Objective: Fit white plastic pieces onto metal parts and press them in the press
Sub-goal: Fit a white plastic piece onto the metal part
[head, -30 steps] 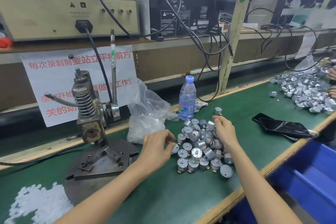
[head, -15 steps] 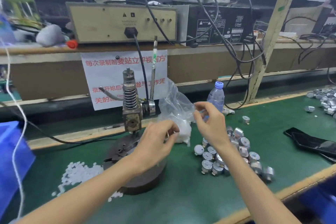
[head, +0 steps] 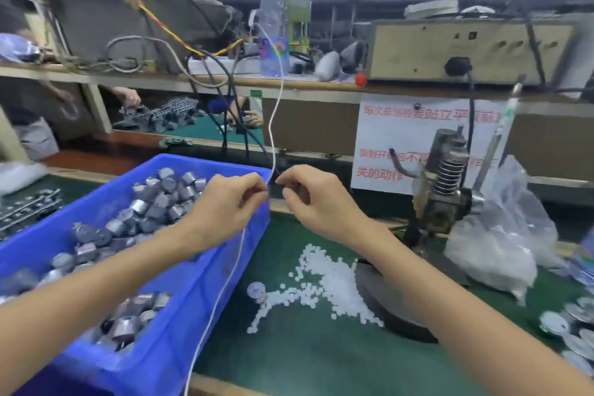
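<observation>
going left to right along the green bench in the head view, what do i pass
blue plastic bin of grey metal parts → scattered white plastic pieces → dark metal press → clear plastic bag → flat silver metal parts

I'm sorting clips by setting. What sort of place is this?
Most likely a small factory assembly bench: a blue bin of metal parts, a hand press, and loose white plastic pieces.

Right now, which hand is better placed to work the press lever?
Right, I'd judge. The right hand is on the side of the press, whose lever stands upright beyond it. The left hand hovers over the blue bin and would have to cross the right arm.
</observation>
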